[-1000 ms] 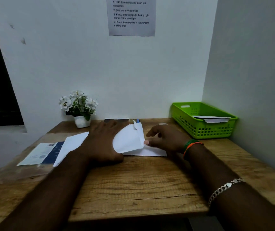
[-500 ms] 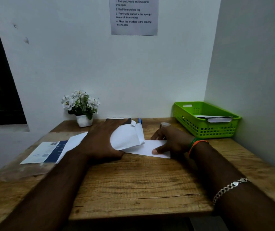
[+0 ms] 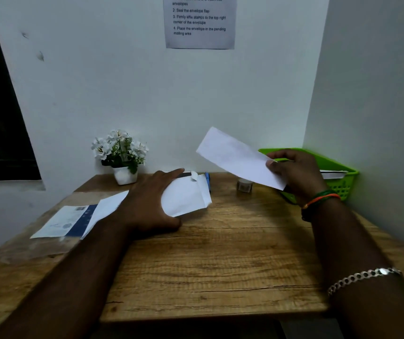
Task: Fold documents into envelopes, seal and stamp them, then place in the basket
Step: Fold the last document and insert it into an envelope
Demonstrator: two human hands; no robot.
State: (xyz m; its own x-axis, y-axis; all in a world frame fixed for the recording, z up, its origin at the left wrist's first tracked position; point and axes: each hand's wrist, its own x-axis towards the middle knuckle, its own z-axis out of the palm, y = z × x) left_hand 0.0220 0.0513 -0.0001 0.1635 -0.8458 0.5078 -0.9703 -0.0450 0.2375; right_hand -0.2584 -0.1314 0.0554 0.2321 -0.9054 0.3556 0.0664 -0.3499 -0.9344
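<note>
At centre right of the frame the right hand (image 3: pixel 296 173) pinches one end of a folded white document (image 3: pixel 238 157), raised tilted above the wooden table (image 3: pixel 220 260), in front of the green basket (image 3: pixel 342 177). Centre left, the left hand (image 3: pixel 152 201) lies flat, fingers together, pressing on a white envelope (image 3: pixel 186 195)

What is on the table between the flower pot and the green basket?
In the head view, the left hand pressing a white envelope, a blue pen behind it, then a small jar nearer the basket.
</note>
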